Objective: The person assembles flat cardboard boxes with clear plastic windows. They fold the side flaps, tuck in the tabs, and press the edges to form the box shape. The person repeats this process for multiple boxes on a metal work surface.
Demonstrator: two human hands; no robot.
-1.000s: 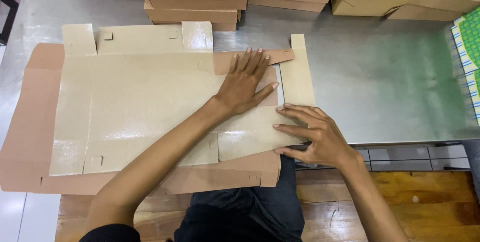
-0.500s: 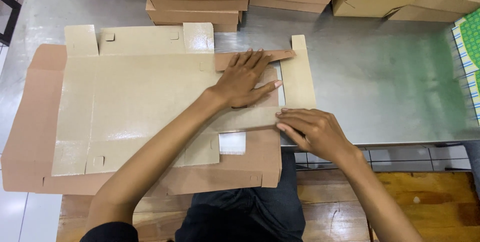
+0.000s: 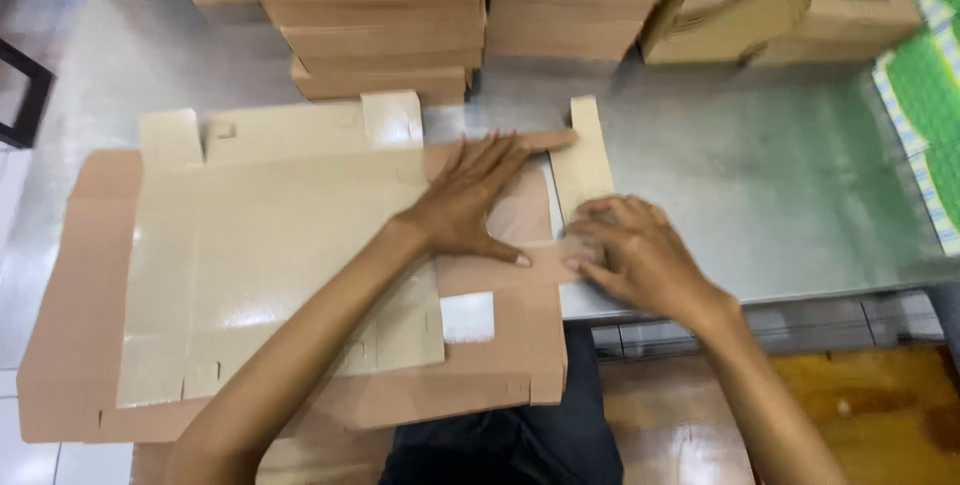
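Fingers [image 3: 500, 160] of both hands press flat cardboard blank [image 3: 270, 255] beneath them.

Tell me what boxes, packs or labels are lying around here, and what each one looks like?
Flat box blank: unfolded brown cardboard sheet with flaps, spread on the table under both hands.
Stacks of folded boxes: brown cardboard, piled at the table's far edge.
Assembled window boxes: brown, with clear panels, far right corner.
Green printed sheets: at the right edge, bright green patterned.
White patch: small square on the blank's near side.

Two hands [image 3: 470, 207], two flat cardboard blanks [image 3: 250, 245], two box stacks [image 3: 370, 15].
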